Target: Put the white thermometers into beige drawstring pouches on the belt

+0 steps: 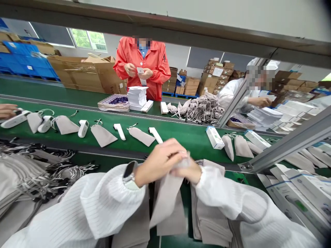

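My left hand (161, 160) and my right hand (190, 170) meet at the top of a grey drawstring pouch (167, 196), which hangs down between my forearms. Both sets of fingers are closed around its upper end; the right fingers are blurred and partly covered by the left. Something pale and see-through shows at the fingertips, too smeared to name. Below lie stacks of flat grey pouches (212, 220). Just beyond my left hand, a white handheld thermometer (155, 135) rests on the green conveyor belt (181, 132).
More pouches (103, 135) and thermometers (119, 132) lie along the belt. Pouches with cords are heaped at left (20, 175). Printed boxes (297, 196) stand at right beside a slanted metal post (284, 139). A co-worker in red (141, 69) stands opposite; another person's hand (7, 111) shows far left.
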{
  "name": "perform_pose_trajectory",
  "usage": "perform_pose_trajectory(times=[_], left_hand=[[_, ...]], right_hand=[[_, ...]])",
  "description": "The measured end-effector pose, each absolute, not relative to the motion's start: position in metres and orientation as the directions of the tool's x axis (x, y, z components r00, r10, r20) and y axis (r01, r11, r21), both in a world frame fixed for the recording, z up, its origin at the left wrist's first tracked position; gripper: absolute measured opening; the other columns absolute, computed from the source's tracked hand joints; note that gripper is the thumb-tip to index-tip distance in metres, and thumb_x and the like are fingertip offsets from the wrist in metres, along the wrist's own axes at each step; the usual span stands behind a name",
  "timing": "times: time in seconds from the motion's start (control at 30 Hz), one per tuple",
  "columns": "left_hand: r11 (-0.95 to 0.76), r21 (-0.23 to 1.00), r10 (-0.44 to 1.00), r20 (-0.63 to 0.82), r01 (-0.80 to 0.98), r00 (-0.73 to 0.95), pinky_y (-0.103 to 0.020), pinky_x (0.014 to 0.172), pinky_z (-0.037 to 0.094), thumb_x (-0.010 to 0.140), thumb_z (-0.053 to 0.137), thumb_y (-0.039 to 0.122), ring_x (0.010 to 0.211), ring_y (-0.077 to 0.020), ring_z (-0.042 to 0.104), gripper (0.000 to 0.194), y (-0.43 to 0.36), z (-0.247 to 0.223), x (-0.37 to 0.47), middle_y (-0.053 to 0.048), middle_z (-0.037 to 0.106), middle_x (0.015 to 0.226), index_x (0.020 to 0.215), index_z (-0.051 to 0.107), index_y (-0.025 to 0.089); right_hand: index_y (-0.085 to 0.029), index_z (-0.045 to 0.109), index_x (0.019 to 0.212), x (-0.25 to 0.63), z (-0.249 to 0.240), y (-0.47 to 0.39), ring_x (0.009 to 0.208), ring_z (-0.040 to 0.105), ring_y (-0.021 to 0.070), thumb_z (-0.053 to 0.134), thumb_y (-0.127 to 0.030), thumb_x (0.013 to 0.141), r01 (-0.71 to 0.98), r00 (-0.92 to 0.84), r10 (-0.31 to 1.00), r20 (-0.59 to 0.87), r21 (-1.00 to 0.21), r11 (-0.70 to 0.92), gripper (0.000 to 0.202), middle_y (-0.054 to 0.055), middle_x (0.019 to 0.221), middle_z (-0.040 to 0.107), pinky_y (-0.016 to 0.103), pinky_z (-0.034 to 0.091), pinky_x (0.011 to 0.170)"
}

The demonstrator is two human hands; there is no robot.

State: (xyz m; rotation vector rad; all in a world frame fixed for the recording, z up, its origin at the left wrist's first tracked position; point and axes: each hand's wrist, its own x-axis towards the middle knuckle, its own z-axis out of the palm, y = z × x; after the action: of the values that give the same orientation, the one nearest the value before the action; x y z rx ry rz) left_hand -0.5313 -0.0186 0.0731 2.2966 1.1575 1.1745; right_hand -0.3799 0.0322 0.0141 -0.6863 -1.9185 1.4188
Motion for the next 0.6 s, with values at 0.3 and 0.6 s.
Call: perform_pose_trajectory(times=[0.3, 0.6], left_hand=[[-0.347, 0.096, 0.907, 0.287, 0.933, 0.308, -0.034, 0.078, 0.048, 0.086, 0.039, 0.024, 0.09, -0.0195, 0.056, 0.024, -0.053, -0.023, -0.637, -0.006, 0.061, 0.093, 0.101, 0.057, 0.016], [-0.383, -0.116, 0.782, 0.487, 0.916, 0.389, -0.036, 0.077, 0.044, 0.084, 0.026, 0.004, 0.085, -0.019, 0.052, 0.034, -0.061, -0.037, -0.62, -0.008, 0.058, 0.091, 0.101, 0.054, 0.015]], right_hand=[[-0.007, 0.052, 0.106, -0.323, 0.018, 0.203, 0.098, 0.05, 0.0306, 0.064, -0.029, 0.059, 0.841, 0.078, 0.997, 0.018, -0.538, -0.057, 0.053, 0.021, 0.106, 0.052, 0.042, 0.039, 0.08], [-0.023, 0.042, 0.119, -0.458, -0.044, 0.2, 0.105, 0.046, 0.0253, 0.062, -0.034, 0.067, 0.831, -0.382, 0.924, -0.001, -0.437, 0.343, 0.056, 0.011, 0.11, 0.052, 0.034, 0.034, 0.087]])
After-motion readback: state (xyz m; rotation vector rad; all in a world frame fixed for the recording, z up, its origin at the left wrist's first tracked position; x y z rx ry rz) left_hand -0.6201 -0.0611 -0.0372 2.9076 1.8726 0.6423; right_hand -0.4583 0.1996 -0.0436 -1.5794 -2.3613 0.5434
